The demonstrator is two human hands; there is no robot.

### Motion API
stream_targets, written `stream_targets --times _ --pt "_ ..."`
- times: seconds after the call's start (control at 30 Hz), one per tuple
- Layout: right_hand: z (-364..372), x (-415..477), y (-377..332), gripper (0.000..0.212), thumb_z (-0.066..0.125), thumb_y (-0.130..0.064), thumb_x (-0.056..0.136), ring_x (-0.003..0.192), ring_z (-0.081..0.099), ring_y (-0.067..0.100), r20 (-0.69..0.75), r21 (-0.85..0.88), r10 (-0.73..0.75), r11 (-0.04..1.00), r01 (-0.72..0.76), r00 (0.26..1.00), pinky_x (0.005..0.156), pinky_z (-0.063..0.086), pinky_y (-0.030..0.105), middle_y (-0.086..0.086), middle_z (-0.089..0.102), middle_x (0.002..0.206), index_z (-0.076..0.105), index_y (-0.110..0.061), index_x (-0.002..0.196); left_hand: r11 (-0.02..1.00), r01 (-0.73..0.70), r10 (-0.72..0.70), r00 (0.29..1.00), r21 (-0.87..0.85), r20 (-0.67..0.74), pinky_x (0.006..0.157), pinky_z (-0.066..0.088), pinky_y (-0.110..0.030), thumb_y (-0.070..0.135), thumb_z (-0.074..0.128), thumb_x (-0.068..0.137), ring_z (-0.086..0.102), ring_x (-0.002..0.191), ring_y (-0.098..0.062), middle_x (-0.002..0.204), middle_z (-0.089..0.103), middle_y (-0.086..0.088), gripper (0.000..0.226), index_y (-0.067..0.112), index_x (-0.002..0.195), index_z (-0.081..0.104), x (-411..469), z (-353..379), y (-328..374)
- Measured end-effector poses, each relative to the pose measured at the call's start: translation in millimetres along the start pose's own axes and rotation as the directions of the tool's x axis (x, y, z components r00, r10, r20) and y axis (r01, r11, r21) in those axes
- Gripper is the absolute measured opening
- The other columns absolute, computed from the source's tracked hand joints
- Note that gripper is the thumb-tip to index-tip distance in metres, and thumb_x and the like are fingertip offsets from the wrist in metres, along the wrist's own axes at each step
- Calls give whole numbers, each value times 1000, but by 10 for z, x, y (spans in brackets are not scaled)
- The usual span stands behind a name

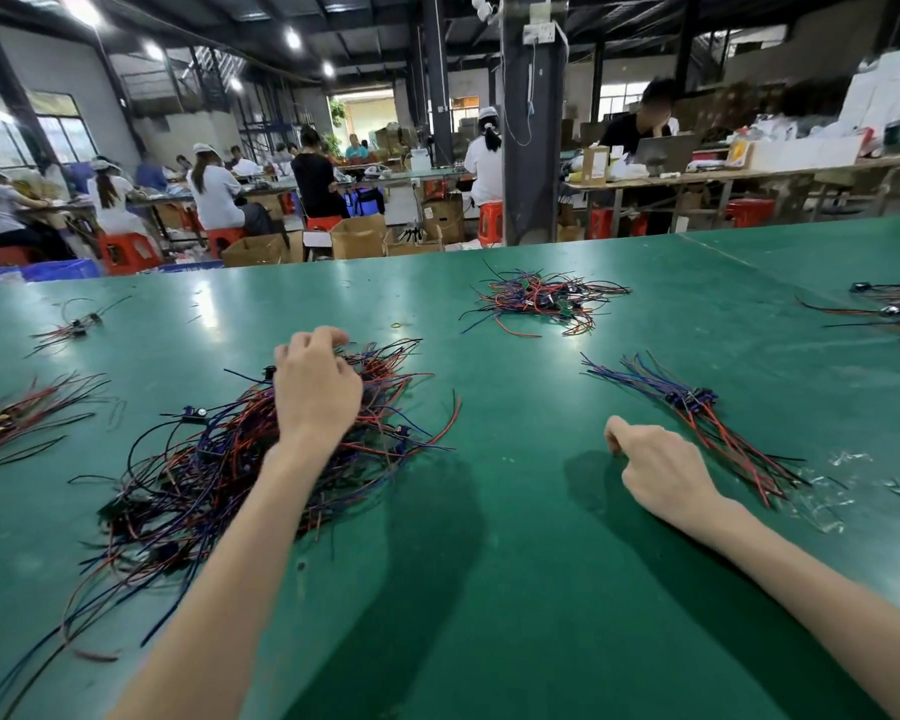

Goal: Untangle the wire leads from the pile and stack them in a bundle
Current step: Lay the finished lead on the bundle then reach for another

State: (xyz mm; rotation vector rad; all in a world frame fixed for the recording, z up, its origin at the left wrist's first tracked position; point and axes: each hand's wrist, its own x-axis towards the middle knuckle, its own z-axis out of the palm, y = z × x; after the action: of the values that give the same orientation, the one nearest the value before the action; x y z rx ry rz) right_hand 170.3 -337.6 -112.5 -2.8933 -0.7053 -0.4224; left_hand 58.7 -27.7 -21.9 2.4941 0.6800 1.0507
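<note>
Two bare forearms stretched forward over a glossy green tabletop. Nearest, to the left, a sprawling tangled pile of thin red, blue and black wire leads with small black connectors. Over its far part, left hand, palm down, fingers curled in among the strands; hold on any single lead impossible to confirm. Across on bare table, right hand resting knuckles-up, fingers loosely curled under, nothing visibly held. Just beyond and right of it, a slanting bundle of straightened red, blue and black leads, connectors gathered mid-length, crumpled clear plastic scraps near its closer end. Farther back, a second loose heap of red and blue leads. Step in hand, seemingly: fishing one lead from the tangle. Needed next, probably: a firm pinch near a connector, a slow pull clear of snags, then placement parallel on the bundle.
</note>
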Motion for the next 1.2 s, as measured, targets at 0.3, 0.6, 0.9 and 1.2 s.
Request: stream_targets --times 0.3,0.6,0.9,1.2 --pt "34 -3 35 25 48 3 71 76 55 32 -53 86 -6 996 10 999 56 29 34 9 62 80 50 -12 91 928 85 -204 931 363 303 100 36 -45 35 62 91 60 93 -29 92 70 -7 19 18 92 71 304 -167 -493" --pt "68 -1 47 23 48 4 71 73 55 32 -77 105 3 994 5 997 56 33 34 8 63 78 51 -11 88 943 19 -74 985 332 154 109 13 -59 21 61 90 58 91 -25 92 67 2 9 24 82 62 325 -291 -368" --pt "75 -7 41 20 47 5 74 68 52 30 -83 128 6 992 5 997 55 31 33 8 62 76 50 -12 86 870 -118 202 971 480 -127 104 2 -75 22 80 69 26 135 -34 137 48 -6 6 19 72 76 338 -346 -298" --pt "42 -6 30 21 47 2 76 76 55 33 -29 160 29 987 -24 999 57 31 34 8 62 81 46 -17 85 879 72 -17 993 471 -119 106 -1 -73 16 58 89 56 105 -33 90 69 -9 15 13 83 71 270 -301 -253"
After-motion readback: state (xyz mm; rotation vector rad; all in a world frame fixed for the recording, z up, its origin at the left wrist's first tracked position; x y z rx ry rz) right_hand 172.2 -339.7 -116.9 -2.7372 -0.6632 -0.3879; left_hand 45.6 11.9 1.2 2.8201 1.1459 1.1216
